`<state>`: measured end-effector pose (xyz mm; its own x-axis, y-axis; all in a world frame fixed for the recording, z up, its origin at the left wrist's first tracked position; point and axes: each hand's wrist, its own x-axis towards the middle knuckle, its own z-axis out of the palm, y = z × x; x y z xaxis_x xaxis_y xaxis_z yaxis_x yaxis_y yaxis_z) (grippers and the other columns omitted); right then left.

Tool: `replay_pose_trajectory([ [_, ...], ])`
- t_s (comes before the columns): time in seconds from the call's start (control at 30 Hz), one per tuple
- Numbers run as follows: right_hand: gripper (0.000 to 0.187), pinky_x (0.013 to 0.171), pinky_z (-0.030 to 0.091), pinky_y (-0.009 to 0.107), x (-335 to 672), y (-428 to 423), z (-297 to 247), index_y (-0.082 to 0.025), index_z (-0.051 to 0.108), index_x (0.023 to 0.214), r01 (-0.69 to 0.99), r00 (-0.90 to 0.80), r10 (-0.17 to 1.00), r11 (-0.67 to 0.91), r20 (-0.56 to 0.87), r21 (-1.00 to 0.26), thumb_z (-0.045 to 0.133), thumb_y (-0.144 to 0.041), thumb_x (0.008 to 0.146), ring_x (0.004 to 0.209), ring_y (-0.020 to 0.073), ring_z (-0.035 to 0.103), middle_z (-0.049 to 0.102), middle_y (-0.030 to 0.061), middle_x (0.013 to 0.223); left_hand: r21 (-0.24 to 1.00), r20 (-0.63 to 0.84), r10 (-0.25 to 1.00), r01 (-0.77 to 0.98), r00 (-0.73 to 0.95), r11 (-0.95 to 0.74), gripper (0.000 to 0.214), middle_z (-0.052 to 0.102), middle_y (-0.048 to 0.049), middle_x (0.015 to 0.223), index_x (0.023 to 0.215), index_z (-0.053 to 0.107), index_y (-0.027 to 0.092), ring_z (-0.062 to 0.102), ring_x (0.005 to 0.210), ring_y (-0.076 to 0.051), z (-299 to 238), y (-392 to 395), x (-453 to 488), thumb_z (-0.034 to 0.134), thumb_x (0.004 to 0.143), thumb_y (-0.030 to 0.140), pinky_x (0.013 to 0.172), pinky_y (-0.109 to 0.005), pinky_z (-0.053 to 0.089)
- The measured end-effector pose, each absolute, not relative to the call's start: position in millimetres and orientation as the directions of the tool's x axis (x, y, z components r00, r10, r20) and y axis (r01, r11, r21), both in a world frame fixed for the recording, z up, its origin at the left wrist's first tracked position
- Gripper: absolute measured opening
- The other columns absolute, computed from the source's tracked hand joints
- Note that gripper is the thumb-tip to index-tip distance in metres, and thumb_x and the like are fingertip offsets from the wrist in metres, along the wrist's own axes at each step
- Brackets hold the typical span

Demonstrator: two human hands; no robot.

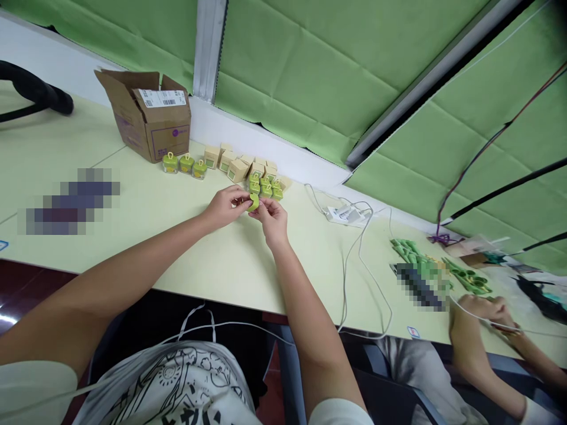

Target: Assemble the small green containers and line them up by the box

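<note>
Between my two hands is a small yellow-green curved piece (pixel 253 203), whose exact kind I cannot make out. My left hand (pixel 228 205) pinches its left side with thumb and fingers. On its right, the fingertips of my right hand (pixel 271 219) close on the edge of the same piece. Just behind the hands stands a cluster of small clear containers with green looped lids (pixel 266 188). Three more green-lidded containers (pixel 185 163) stand in a row to the left. Small tan boxes (pixel 238 170) stand behind the cluster.
An open cardboard box (pixel 153 121) stands at the back left. A white power strip (pixel 345 213) with trailing cables lies to the right. Farther right, a co-worker's hands (pixel 481 310) are near green parts (pixel 469 280). Green blinds (pixel 305 65) hang behind the table (pixel 212 260).
</note>
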<state>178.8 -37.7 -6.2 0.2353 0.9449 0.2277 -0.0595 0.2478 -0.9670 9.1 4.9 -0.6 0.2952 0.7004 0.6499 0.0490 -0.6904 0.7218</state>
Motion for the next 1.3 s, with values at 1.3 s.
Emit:
replay_pose_trajectory([
  [1.3, 0.031, 0.095, 0.064, 0.034, 182.0, -37.5, -7.8, -0.021, 0.079, 0.088, -0.364, 0.191, 0.98, 0.01, -0.064, -0.931, 0.098, -0.028, 0.065, 0.091, 0.0178, 0.077, 0.083, 0.0023, 0.091, 0.762, 0.578, 0.742, 0.1, 0.339, -0.639, 0.016, 0.071, -0.0053, 0.094, 0.09, 0.08, 0.019, 0.067, 0.081, -0.015, -7.3, 9.3, 6.2, 0.068, 0.083, 0.027, 0.069, -0.027, 0.054],
])
